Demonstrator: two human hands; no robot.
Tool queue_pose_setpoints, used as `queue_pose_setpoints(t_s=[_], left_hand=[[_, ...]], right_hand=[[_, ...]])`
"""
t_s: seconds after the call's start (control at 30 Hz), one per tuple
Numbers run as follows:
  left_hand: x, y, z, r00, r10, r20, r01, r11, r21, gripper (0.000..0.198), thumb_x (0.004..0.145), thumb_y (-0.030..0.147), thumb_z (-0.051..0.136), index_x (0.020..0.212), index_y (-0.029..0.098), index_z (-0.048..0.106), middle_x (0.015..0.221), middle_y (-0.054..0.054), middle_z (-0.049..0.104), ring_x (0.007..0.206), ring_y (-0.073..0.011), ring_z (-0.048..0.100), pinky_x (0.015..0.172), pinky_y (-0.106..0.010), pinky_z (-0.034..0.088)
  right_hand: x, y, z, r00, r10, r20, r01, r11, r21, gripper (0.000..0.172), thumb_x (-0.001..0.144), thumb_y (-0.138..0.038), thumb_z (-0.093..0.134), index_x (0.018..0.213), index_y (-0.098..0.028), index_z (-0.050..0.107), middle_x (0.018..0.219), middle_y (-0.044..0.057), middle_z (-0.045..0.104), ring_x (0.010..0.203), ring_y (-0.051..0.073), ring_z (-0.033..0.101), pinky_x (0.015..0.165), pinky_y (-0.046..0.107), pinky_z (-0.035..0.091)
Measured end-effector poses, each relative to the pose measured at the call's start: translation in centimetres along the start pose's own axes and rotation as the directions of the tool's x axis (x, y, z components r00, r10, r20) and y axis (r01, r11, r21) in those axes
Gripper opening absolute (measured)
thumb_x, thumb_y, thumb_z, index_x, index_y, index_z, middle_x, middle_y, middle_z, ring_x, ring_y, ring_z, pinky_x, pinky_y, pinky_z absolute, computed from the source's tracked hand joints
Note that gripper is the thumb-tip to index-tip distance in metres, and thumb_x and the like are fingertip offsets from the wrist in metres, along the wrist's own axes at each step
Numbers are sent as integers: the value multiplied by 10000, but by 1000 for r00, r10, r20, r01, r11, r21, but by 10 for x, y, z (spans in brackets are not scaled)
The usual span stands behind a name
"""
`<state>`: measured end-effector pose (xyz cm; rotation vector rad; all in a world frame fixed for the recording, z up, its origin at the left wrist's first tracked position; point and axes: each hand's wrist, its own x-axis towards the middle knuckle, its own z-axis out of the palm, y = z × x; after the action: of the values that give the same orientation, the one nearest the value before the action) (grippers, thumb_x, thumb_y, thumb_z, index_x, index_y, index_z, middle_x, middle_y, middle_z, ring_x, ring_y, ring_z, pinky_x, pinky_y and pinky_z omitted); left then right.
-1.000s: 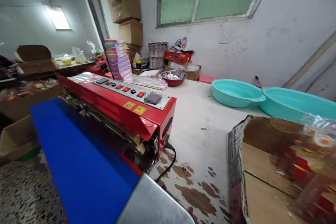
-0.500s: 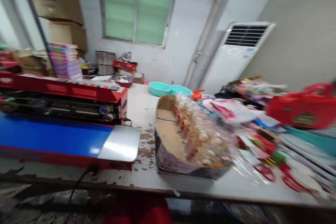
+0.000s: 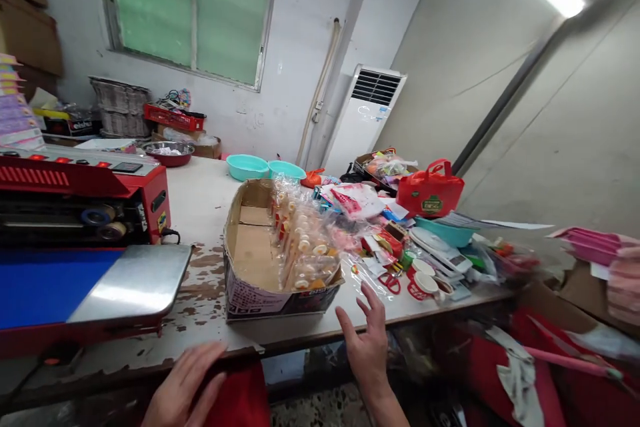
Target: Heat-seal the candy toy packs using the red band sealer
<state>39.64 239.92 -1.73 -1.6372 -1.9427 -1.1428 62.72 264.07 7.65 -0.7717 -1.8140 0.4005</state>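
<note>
My left hand (image 3: 184, 387) hangs below the table's front edge, fingers stretched out and holding nothing, over something red. My right hand (image 3: 367, 333) is raised with fingers spread at the table edge, just right of a low cardboard box (image 3: 253, 293). That box holds clear bags of small packaged items (image 3: 303, 240) along its right side. To the left stands a red sealing machine (image 3: 80, 190) with a blue belt (image 3: 45, 287) and a metal end plate (image 3: 135, 283).
Two teal basins (image 3: 247, 167) and a metal bowl (image 3: 167, 152) sit at the back. Right of the box lie scissors (image 3: 390, 280), packets, a red bag (image 3: 430, 193) and a teal tray. A white air conditioner (image 3: 363, 117) stands against the wall.
The view has swung right and pulled back from the sealing machine to the whole table. Both my hands have come into view at the front edge.
</note>
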Motion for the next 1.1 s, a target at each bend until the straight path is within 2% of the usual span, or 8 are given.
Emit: queue_pose_setpoints(t_s=[0.07,0.17,0.27,0.33,0.5,0.73,0.9,1.1], left_hand=[[57,23,12,992,105,-75,-102,994,41,535,874,238,543,1383,226,379,1349,-78,537,1307,-233,438,1103,-394,375],[119,38,32,986,163,-46,-153,975,162,624,845,426,597,1387,193,393,1401,-123,477,1357,-316,337,1143,-538,199],[141,37,55,997,42,63,-51,988,147,323,839,415,608,1112,243,608,1140,-56,643,1196,-284,495,1117,-562,169],[142,34,65,991,4,133,-21,992,122,131,833,336,623,926,243,632,940,-8,658,1070,-240,549,1093,-530,208],[141,33,63,980,-7,201,-18,993,120,122,780,270,667,875,234,601,865,8,611,958,-221,534,1033,-471,254],[142,26,62,967,87,240,-94,995,19,36,833,205,579,808,230,586,784,7,588,825,-203,483,917,-433,280],[149,23,77,970,133,203,-111,987,-118,80,868,207,555,802,228,596,740,10,581,803,-183,474,964,-467,236],[152,34,97,965,234,117,-202,950,-238,59,839,165,584,841,223,589,768,6,613,828,-199,535,963,-487,315]], right_hand=[[36,-12,-3,967,-231,112,237,970,-48,576,820,-370,655,1323,-247,403,1390,126,401,1292,285,395,1035,509,397],[90,-22,-5,785,-397,476,494,864,-95,415,770,-360,725,1140,-267,561,1395,99,403,1320,305,350,1061,530,354],[128,-20,-1,577,-353,737,596,799,-84,200,749,-318,751,901,-246,643,1368,66,446,1292,304,382,1044,530,365],[139,-14,3,534,-334,777,597,799,-67,126,764,-274,737,791,-219,627,1329,57,486,1261,283,419,1029,514,383],[137,-9,2,581,-342,738,539,842,-35,143,826,-224,655,709,-195,577,1309,57,522,1258,265,432,1034,503,379],[175,-36,-9,897,-96,432,25,986,167,301,835,-380,639,663,-172,507,1099,106,653,1065,224,600,899,387,516],[209,-62,-2,941,84,329,-176,949,261,357,707,-433,763,681,-170,522,933,64,689,716,150,652,614,268,576],[248,-108,4,996,38,78,-62,936,346,375,644,-389,817,691,-169,517,860,20,670,685,135,649,497,212,559]])
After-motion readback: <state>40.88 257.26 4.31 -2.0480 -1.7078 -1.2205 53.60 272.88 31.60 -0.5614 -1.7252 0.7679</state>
